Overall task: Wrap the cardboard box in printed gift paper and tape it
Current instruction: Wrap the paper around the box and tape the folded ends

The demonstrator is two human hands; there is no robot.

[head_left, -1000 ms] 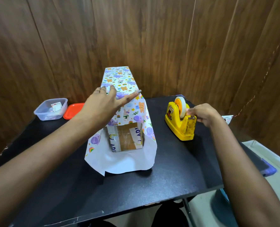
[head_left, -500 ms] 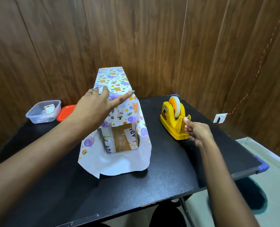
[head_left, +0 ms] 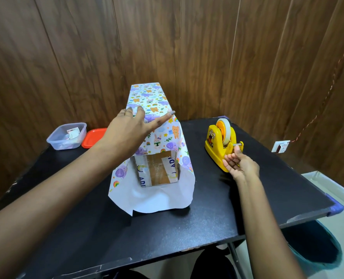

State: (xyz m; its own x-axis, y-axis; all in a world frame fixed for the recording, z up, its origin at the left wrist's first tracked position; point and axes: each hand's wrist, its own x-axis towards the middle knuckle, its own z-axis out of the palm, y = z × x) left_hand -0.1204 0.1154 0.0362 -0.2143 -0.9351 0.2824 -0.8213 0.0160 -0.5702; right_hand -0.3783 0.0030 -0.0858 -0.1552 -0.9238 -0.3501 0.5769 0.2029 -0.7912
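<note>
Walls (head_left: 187,47): vertical dark-brown wood-grain panels, meeting in a corner behind the worktop (head_left: 187,228). Worktop: black, matt, lightly speckled, with chipped pale spots along the near edge. A purple corner guard (head_left: 337,208) caps its right near corner. One metal leg (head_left: 235,258) shows beneath. A white wall socket (head_left: 280,147) sits low on the right wall; a twisted cord (head_left: 328,93) rises from it. Floor (head_left: 328,182): pale. Lighting: even, soft.

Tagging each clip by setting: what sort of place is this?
Probably a corner of a home or small office room: wood-panelled walls, a small black table set against them, and a tape dispenser beside a half-wrapped box.
</note>
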